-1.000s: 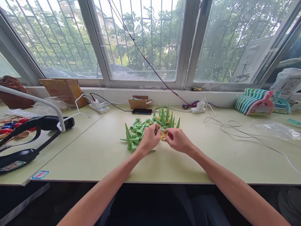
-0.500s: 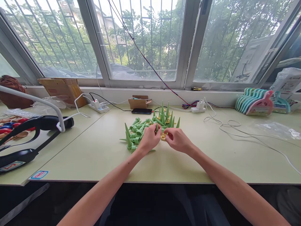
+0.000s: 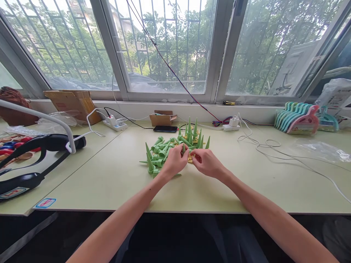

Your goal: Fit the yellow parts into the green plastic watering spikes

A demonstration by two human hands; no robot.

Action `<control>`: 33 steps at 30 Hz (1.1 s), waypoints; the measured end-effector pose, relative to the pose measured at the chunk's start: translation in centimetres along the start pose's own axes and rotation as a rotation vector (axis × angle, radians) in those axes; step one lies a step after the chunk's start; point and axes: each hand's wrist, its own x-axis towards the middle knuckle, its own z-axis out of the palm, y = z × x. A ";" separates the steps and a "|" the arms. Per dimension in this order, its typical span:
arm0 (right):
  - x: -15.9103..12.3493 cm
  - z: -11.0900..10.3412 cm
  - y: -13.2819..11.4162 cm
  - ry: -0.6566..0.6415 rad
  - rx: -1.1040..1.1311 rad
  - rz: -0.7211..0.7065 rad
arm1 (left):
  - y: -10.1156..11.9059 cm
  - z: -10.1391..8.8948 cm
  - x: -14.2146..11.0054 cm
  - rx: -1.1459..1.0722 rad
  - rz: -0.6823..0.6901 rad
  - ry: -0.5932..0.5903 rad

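My left hand (image 3: 177,159) is closed round a green plastic spike (image 3: 183,148), its pointed tip showing above the fingers. Close on the right, my right hand (image 3: 207,160) is pinched with thumb and forefinger together; whatever sits between them is too small or hidden to make out. Small yellow parts (image 3: 189,159) lie on the table between the two hands. To the left is a loose heap of green spikes (image 3: 157,162) with wide round collars, some lying and some standing. Behind my hands several more spikes (image 3: 189,132) stand point up among yellow pieces.
A black phone (image 3: 165,129) and a small open cardboard box (image 3: 163,118) are behind the spikes. Power strips (image 3: 115,125) and loose white cables (image 3: 265,144) lie toward the back. Hangers (image 3: 297,118) stand at the right, a black strapped headset (image 3: 41,157) at the left.
Almost nothing differs. My right hand has shifted very slightly to the left, and my left hand keeps its hold on the spike.
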 end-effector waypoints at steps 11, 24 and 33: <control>0.0 0.0 0.0 -0.017 -0.011 0.003 | -0.2 0.0 0.0 0.017 -0.003 0.012; -0.1 -0.1 -0.2 -0.033 -0.003 0.004 | 0.0 -0.1 0.0 0.014 0.001 0.001; -0.1 0.0 -0.2 -0.043 0.016 -0.006 | -0.1 0.0 0.0 0.040 0.054 -0.033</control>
